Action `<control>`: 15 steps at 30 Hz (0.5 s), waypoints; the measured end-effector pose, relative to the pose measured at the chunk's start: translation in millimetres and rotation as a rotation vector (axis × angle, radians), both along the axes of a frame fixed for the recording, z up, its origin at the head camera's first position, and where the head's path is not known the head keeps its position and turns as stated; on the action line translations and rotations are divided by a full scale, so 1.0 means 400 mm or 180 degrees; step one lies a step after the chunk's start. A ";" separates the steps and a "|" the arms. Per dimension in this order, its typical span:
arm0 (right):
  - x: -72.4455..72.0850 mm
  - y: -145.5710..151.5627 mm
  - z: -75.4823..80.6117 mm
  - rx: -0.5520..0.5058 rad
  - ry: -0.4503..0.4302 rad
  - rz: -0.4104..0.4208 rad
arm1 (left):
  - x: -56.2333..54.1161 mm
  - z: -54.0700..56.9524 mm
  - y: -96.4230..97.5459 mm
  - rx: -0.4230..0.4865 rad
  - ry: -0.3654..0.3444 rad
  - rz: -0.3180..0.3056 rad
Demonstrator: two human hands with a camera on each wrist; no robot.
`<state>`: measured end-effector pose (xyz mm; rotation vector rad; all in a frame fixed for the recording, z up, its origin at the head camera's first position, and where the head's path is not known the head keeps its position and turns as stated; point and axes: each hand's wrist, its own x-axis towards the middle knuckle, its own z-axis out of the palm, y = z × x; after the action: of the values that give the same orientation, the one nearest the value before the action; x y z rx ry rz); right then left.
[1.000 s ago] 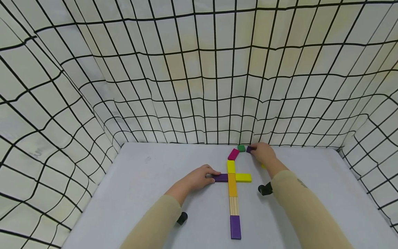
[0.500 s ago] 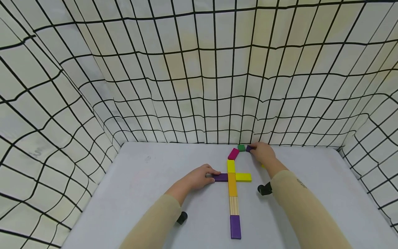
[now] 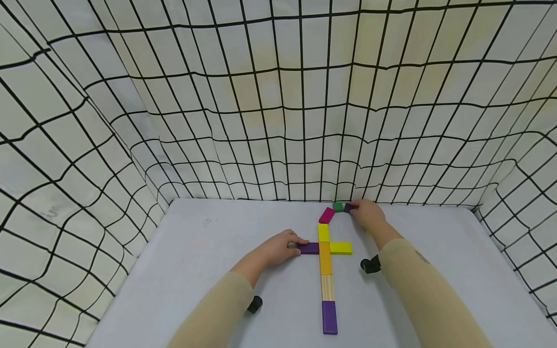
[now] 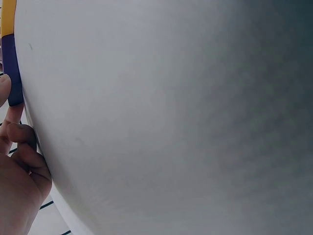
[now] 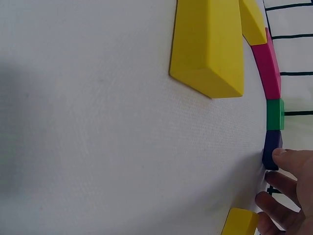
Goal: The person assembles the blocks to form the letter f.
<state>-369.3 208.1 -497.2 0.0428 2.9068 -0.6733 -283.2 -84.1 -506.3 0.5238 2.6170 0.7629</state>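
My left hand point(image 3: 277, 247) lies at the left end of a purple block point(image 3: 309, 248), gripping it between thumb and fingers; the left wrist view shows the thumb along the side of that purple block point(image 4: 11, 68). At the far edge, my right hand point(image 3: 369, 214) pinches a small dark purple block point(image 5: 272, 149). That block sits end to end with a green block point(image 5: 275, 114). Beyond the green one a magenta block point(image 3: 327, 215) slants down to a yellow block point(image 3: 323, 232). An orange block point(image 3: 325, 258) joins the left purple block to a yellow block point(image 3: 341, 248) on the right.
Below the orange block, a plain wood block point(image 3: 327, 288) and a purple block point(image 3: 329, 317) continue the column on the white table point(image 3: 196, 290). A loose yellow block point(image 5: 239, 222) lies by my right hand. Black netting point(image 3: 300, 121) surrounds the table's back and sides.
The right hand has brought the small dark purple block slightly left, closing the narrow gap to the green block. My left hand has stayed in place.
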 end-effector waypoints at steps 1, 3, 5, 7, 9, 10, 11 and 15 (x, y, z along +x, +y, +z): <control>-0.001 0.000 0.000 0.0002 -0.0010 0.0003 | 0.000 -0.001 0.000 -0.0003 0.0001 0.0000; -0.001 0.001 0.000 0.0020 -0.0023 0.0010 | -0.001 -0.002 0.000 -0.0004 0.0004 0.0001; -0.001 0.002 -0.002 0.0042 -0.0031 0.0022 | -0.001 -0.002 -0.001 -0.0002 0.0006 0.0002; -0.003 0.003 -0.005 0.0063 -0.0046 0.0037 | 0.000 -0.002 0.000 0.0002 0.0002 0.0005; -0.004 0.004 -0.007 0.0084 -0.0051 0.0051 | 0.000 -0.001 0.000 0.0006 -0.0004 0.0007; -0.005 0.004 -0.008 0.0090 -0.0051 0.0061 | 0.000 -0.001 -0.001 0.0009 -0.0009 0.0009; -0.006 0.004 -0.009 0.0092 -0.0047 0.0073 | 0.001 -0.001 -0.001 0.0007 -0.0010 0.0010; -0.005 0.006 -0.010 0.0076 0.0007 0.0106 | 0.000 -0.003 -0.001 0.0003 -0.0011 0.0012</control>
<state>-371.2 210.3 -501.2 -0.0036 2.9110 -0.6334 -283.2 -84.4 -507.5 0.5177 2.6152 0.7657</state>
